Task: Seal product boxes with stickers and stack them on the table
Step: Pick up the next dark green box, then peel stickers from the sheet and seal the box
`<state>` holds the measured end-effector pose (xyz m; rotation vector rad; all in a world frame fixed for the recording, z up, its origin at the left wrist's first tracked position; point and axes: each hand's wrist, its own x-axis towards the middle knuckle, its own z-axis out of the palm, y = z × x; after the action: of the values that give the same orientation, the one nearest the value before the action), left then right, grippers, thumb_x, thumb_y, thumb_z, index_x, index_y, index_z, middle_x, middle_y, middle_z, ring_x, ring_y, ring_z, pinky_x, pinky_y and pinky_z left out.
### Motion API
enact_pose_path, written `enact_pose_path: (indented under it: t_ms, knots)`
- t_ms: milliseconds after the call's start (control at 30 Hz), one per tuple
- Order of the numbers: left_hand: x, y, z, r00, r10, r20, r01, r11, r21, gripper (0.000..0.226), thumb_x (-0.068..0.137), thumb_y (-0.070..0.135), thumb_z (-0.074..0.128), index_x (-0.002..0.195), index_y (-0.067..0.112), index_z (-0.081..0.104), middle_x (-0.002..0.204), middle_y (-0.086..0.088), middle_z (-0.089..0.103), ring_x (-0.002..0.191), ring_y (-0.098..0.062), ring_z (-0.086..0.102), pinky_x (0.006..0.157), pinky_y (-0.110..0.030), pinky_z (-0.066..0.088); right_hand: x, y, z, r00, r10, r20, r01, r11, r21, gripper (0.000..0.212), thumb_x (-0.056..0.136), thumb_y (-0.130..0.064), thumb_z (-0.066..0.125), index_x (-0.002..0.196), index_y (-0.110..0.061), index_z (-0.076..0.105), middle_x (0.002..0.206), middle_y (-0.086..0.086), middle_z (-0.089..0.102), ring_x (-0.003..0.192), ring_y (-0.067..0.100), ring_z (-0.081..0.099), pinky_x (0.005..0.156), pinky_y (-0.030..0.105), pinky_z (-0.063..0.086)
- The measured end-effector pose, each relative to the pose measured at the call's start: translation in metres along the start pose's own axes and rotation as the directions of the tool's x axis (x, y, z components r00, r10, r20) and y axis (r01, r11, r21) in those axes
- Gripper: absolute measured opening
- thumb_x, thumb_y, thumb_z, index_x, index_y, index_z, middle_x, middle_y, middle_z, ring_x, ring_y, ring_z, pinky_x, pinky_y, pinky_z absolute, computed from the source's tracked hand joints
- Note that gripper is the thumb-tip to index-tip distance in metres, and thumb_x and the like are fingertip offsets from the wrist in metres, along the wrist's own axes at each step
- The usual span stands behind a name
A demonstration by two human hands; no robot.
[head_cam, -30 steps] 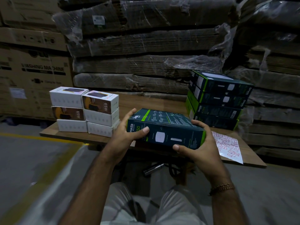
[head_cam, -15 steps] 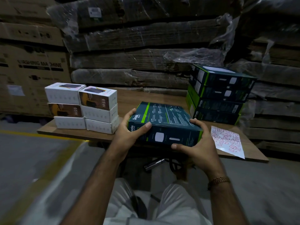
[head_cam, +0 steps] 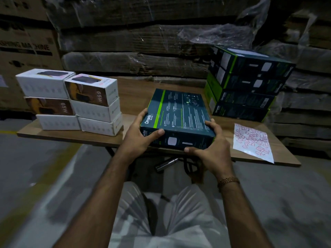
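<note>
Tilted further toward you since before, the box (head_cam: 180, 111) at the table's (head_cam: 136, 90) near edge; your left hand (head_cam: 138, 138) and right hand (head_cam: 213, 149) grip its ends.

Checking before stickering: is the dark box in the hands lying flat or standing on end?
Lying flat: the dark box shows its broad printed face upward, left hand and right hand gripping its ends.

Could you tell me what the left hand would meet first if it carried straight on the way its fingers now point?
The left hand already grips the dark Omada box, with fingers pointing right and away, so it would meet only that box. Beyond it, probably the stack of dark Omada boxes, though depth is unclear.
</note>
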<state>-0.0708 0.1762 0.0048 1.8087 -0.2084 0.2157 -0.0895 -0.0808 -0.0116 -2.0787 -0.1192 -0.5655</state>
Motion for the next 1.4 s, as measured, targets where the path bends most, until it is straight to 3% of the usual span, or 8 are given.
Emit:
enact_pose_path:
  t_ms: [167, 467, 633, 733, 900, 1100, 1300, 1400]
  knots:
    - [0.006, -0.016, 0.001, 1.000, 0.001, 0.024, -0.002, 0.998, 0.066, 0.108, 0.073, 0.058, 0.092, 0.163, 0.044, 0.034, 0.157, 0.014, 0.053, 0.141, -0.006, 0.054, 0.119, -0.042, 0.047, 0.000, 0.010, 0.000, 1.000, 0.007, 0.007, -0.007, 0.999, -0.038, 0.108, 0.055, -0.027, 0.106, 0.148, -0.033, 0.050, 0.170, -0.010, 0.032, 0.142, 0.000, 0.038, 0.120, 0.025, 0.039]
    - [-0.008, -0.005, 0.009, 0.995, 0.037, -0.088, -0.033, 0.998, 0.044, 0.090, 0.074, 0.049, 0.090, 0.153, 0.037, 0.050, 0.149, 0.016, 0.058, 0.132, 0.010, 0.054, 0.115, -0.037, 0.051, -0.005, 0.007, -0.005, 0.999, 0.025, 0.031, -0.023, 0.996, -0.083, 0.109, 0.067, -0.030, 0.101, 0.155, -0.035, 0.038, 0.153, -0.010, 0.048, 0.135, 0.002, 0.044, 0.116, 0.028, 0.044]
    - [-0.022, 0.022, 0.043, 0.901, 0.353, -0.252, -0.267, 0.909, 0.320, 0.063, 0.093, 0.049, 0.078, 0.148, 0.028, 0.056, 0.168, 0.003, 0.039, 0.154, -0.012, 0.036, 0.120, -0.035, 0.037, -0.015, 0.011, -0.021, 0.998, 0.055, -0.004, -0.056, 0.995, -0.077, 0.116, 0.075, -0.044, 0.094, 0.165, -0.038, 0.021, 0.158, -0.014, 0.041, 0.141, 0.000, 0.041, 0.117, 0.028, 0.041]
    - [-0.027, 0.052, 0.078, 0.870, 0.463, -0.171, -0.394, 0.860, 0.324, 0.048, 0.096, 0.033, 0.079, 0.140, 0.022, 0.064, 0.164, 0.002, 0.043, 0.152, -0.010, 0.038, 0.118, -0.021, 0.034, -0.018, 0.022, -0.043, 0.987, 0.061, -0.147, -0.073, 0.994, -0.079, 0.090, 0.079, -0.042, 0.092, 0.154, -0.034, 0.044, 0.145, -0.008, 0.057, 0.132, 0.003, 0.052, 0.107, 0.031, 0.051]
    - [-0.019, 0.080, 0.149, 0.842, 0.532, 0.093, -0.540, 0.833, 0.120, 0.041, 0.098, 0.026, 0.076, 0.137, 0.018, 0.066, 0.150, 0.006, 0.057, 0.140, -0.004, 0.051, 0.112, -0.033, 0.050, -0.019, 0.059, -0.083, 0.914, -0.048, -0.403, -0.069, 0.960, -0.270, 0.024, 0.096, -0.016, 0.075, 0.120, -0.019, 0.071, 0.115, -0.003, 0.072, 0.111, 0.019, 0.066, 0.092, 0.046, 0.058]
    - [0.011, 0.071, 0.232, 0.853, 0.202, 0.482, -0.327, 0.926, 0.191, 0.066, 0.099, 0.031, 0.076, 0.158, 0.021, 0.048, 0.160, 0.002, 0.050, 0.144, -0.015, 0.048, 0.113, -0.029, 0.041, -0.027, 0.103, -0.119, 0.971, 0.008, -0.237, -0.148, 0.802, -0.578, 0.061, 0.076, 0.020, 0.050, 0.123, -0.010, 0.074, 0.127, 0.012, 0.069, 0.123, 0.036, 0.060, 0.105, 0.054, 0.051]
    - [0.031, 0.042, 0.271, 0.829, 0.097, 0.551, -0.347, 0.862, 0.370, 0.051, 0.105, 0.032, 0.065, 0.153, 0.021, 0.054, 0.154, -0.004, 0.056, 0.142, -0.024, 0.050, 0.115, -0.046, 0.045, -0.034, 0.095, -0.136, 0.971, 0.093, -0.220, -0.188, 0.866, -0.464, 0.078, 0.081, 0.028, 0.042, 0.148, -0.010, 0.060, 0.151, 0.007, 0.057, 0.141, 0.013, 0.049, 0.119, 0.019, 0.035]
    - [0.031, 0.039, 0.273, 0.817, 0.113, 0.566, -0.408, 0.806, 0.428, 0.045, 0.108, 0.036, 0.057, 0.152, 0.027, 0.054, 0.157, 0.000, 0.053, 0.148, -0.025, 0.044, 0.123, -0.052, 0.034, -0.033, 0.096, -0.139, 0.964, 0.034, -0.263, -0.148, 0.891, -0.428, 0.066, 0.091, 0.023, 0.045, 0.145, -0.013, 0.062, 0.147, 0.007, 0.060, 0.136, 0.021, 0.058, 0.113, 0.027, 0.048]
